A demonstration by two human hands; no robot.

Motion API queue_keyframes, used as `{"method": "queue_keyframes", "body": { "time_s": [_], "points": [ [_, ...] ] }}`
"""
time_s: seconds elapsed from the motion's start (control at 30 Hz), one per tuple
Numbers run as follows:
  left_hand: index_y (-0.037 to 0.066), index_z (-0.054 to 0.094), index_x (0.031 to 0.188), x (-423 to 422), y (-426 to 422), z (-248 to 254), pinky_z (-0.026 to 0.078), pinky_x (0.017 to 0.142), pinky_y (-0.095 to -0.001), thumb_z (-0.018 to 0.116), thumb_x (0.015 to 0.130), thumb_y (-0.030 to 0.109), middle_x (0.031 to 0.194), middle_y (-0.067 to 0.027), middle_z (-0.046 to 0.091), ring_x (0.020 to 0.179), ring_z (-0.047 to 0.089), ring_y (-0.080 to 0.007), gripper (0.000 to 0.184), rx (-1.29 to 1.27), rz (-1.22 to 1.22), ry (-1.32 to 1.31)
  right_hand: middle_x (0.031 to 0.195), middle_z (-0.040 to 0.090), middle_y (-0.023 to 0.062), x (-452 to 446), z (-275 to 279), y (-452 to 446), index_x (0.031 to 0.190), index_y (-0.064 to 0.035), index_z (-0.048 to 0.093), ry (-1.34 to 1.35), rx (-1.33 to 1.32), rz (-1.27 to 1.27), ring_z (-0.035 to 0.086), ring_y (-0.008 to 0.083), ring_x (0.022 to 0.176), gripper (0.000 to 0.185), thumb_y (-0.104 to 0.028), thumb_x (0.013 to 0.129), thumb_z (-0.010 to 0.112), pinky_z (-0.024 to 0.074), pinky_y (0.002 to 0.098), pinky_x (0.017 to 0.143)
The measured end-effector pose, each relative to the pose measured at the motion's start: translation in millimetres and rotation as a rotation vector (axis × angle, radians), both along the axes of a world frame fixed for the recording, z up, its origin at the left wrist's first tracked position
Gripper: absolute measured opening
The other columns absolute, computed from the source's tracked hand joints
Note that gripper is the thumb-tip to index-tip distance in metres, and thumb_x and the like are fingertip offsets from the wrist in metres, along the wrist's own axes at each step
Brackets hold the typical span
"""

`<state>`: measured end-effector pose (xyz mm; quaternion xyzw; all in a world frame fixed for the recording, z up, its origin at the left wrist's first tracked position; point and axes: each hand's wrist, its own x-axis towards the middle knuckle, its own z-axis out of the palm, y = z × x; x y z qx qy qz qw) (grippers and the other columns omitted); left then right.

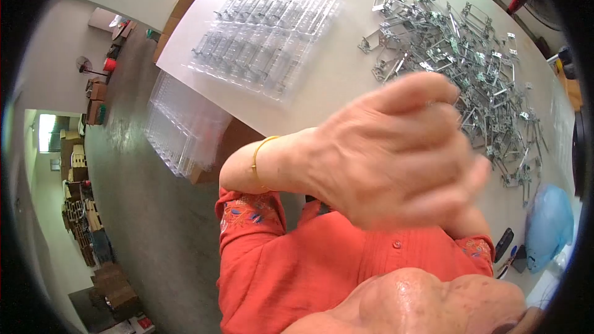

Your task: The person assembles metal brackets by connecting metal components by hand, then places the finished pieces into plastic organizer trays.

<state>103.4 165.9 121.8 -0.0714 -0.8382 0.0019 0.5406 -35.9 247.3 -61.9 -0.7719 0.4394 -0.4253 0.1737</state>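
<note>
Close up, left hand (393,154) curled in, back of it showing, a bit blurry. Cannot tell if holding anything, with the inside turned away. Behind it, right forearm (468,224) just showing; right hand hidden, so cannot tell about that one. Far right on the counter (334,99), a big messy pile (464,62) of metal parts. Far left, clear trays (323,17) with more parts (253,62) in rows.

Easy to snag in the pile: with so many thin bars crossed over, could pull one and drag out others, or bend one. Could poke skin on a thin end. With the trays so near the counter's left edge, could bump them and spill the rows.

Metal: hard, grey and shiny, in thin bars with small flat ends. Trays: thin, see-through plastic with ridges. Low beside the counter's left edge, a stack (179,127) of clear plastic, too. Counter: flat, smooth and pale. Near right, a blue bag (549,229), puffy and thin-looking. Next to the left hand, a thin yellow bangle (254,166).
</note>
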Motion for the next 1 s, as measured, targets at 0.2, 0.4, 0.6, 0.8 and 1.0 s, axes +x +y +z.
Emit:
{"method": "queue_keyframes", "body": {
  "time_s": [0.2,0.4,0.6,0.8,1.0],
  "points": [
    [-0.005,0.065,0.087,-28,42,21,0.044,0.072,-0.0418,0.071,0.074,0.013,0.067,-0.003,0.043,0.065,0.05,-0.0219,0.023,0.099,-0.206,0.079,0.09,0.072,0.0151,-10,15,-2,0.104,-0.0046,0.069,-0.078,-0.047,0.033,0.07,0.0348,0.079,0.014,-0.004,0.091,0.073,0.0559,0.0413,0.066],
    [0.002,0.073,0.092,-11,62,31,0.05,0.073,-0.0383,0.076,0.075,0.016,0.072,-0.0029,0.06,0.064,0.057,-0.0185,0.022,0.439,-0.267,-0.095,0.093,0.073,0.0163,-12,8,1,0.108,-0.0048,0.069,-0.19,0.06,0.098,0.071,0.0359,0.082,0.016,-0.005,0.092,0.074,0.0572,0.0421,0.069],
    [0.008,0.078,0.1,30,37,45,0.052,0.077,-0.0331,0.074,0.091,0.019,0.083,-0.0033,0.075,0.069,0.062,-0.0137,0.015,0.457,-0.377,-0.376,0.098,0.074,0.0145,-13,-15,1,0.107,-0.0037,0.071,-0.114,0.211,0.07,0.072,0.0339,0.087,0.013,-0.008,0.094,0.071,0.0583,0.0409,0.073],
    [-0.004,0.078,0.104,21,18,2,0.049,0.069,-0.033,0.07,0.103,0.031,0.09,-0.0123,0.07,0.075,0.062,-0.018,0.036,1.021,-0.936,-0.251,0.097,0.075,0.0141,-6,-24,-1,0.106,-0.0046,0.071,-0.173,0.129,0.042,0.072,0.0349,0.085,0.014,-0.008,0.092,0.074,0.0589,0.0419,0.072],
    [-0.009,0.075,0.102,8,31,-18,0.046,0.067,-0.0302,0.078,0.095,0.047,0.094,-0.0129,0.065,0.081,0.057,-0.02,0.057,1.371,-1.391,-0.247,0.095,0.074,0.0149,-6,-21,-3,0.104,-0.0045,0.071,-0.101,0.195,0.019,0.072,0.0346,0.082,0.012,-0.007,0.092,0.075,0.0583,0.0416,0.069]
  ]
}}
